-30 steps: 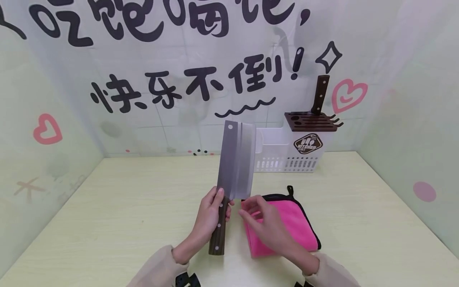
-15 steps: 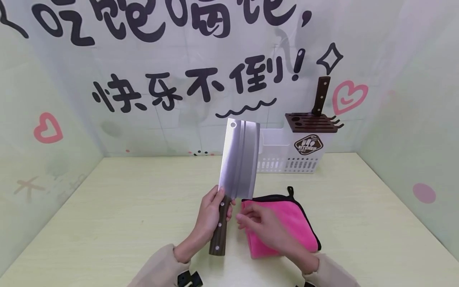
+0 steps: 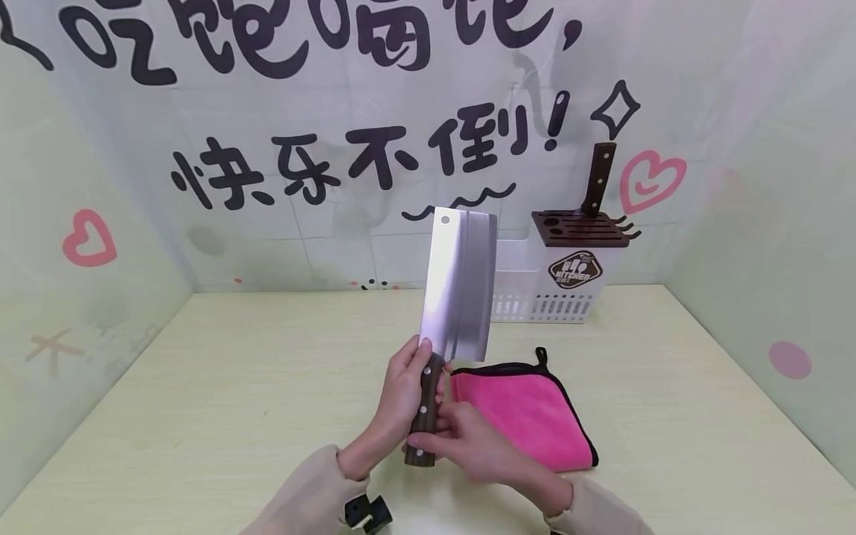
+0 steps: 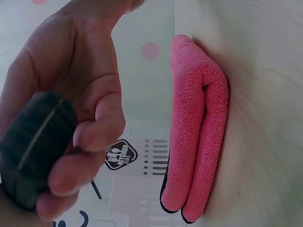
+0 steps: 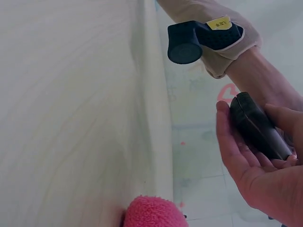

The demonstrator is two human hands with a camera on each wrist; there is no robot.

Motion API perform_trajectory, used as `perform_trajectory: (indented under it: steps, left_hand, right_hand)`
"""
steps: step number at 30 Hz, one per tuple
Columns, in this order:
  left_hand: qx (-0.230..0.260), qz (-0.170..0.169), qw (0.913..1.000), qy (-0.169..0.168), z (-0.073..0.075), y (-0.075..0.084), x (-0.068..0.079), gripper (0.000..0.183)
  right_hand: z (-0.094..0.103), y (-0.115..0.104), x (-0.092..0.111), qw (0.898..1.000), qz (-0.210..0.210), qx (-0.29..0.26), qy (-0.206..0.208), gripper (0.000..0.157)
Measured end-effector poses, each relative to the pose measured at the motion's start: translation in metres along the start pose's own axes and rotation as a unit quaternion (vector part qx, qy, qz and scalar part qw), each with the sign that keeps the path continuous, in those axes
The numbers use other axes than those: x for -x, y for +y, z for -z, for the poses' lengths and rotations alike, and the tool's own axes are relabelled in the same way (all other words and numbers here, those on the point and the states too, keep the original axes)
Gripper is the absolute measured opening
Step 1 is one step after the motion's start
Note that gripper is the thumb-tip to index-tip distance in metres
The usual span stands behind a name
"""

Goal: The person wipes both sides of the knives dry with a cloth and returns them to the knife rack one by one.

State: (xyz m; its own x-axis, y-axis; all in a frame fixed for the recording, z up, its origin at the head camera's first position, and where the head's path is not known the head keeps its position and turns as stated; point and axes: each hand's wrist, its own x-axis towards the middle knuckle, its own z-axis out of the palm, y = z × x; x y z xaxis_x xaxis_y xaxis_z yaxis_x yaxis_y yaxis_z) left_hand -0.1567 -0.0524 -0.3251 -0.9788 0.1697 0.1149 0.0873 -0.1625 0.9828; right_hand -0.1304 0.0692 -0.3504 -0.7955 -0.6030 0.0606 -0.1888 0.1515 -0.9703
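Note:
A cleaver (image 3: 461,286) with a broad steel blade and a dark riveted wooden handle stands raised over the table, blade upward. My left hand (image 3: 401,386) grips the upper handle, thumb along it near the blade. Lower down, my right hand (image 3: 471,444) holds the handle's end, its thumb across the front and fingers behind. The left wrist view shows the handle's butt (image 4: 35,151) with curled fingers around it. In the right wrist view, the handle (image 5: 258,125) lies between the right thumb and fingers. Behind the right hand is a folded pink towel (image 3: 524,416) with black edging.
At the back wall stands a white perforated basket (image 3: 521,286). Its brown slotted knife-rack top (image 3: 582,229) has hooks and holds another dark-handled knife (image 3: 598,178). Pale walls close in the light wooden table (image 3: 267,394) at the back and both sides.
My right hand has come left from over the towel onto the cleaver's handle end. The cleaver and left hand have shifted slightly right and up.

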Motion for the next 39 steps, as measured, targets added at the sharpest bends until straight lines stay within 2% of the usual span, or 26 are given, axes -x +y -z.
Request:
perform_trajectory:
  steps: [9,19,25,33,39]
  left_hand:
    - [-0.005,0.010,0.9997,-0.023,-0.0008,-0.0001,-0.0017,0.030]
    - [-0.017,0.031,0.9994,-0.006,-0.0043,0.0026,-0.0038,0.034]
    - [-0.038,0.041,0.9984,0.009,-0.0042,0.0008,-0.0042,0.039]
    - [-0.031,0.043,0.9982,0.027,-0.0024,-0.0016,-0.0072,0.035]
    - [-0.032,0.048,0.9981,0.021,0.0007,-0.0033,-0.0086,0.035]
  right_hand:
    - [0.0009,0.0022,0.0006,1.000,0.005,-0.029,-0.006,0.027]
    - [-0.0022,0.0037,-0.0014,0.999,0.026,0.014,0.032,0.027]
    - [-0.0064,0.0042,-0.0022,0.998,0.031,0.016,0.047,0.027]
    - [-0.0084,0.0035,-0.0042,0.999,0.029,0.012,0.043,0.025]
    - [-0.0076,0.0045,-0.0039,0.999,0.024,-0.006,0.025,0.027]
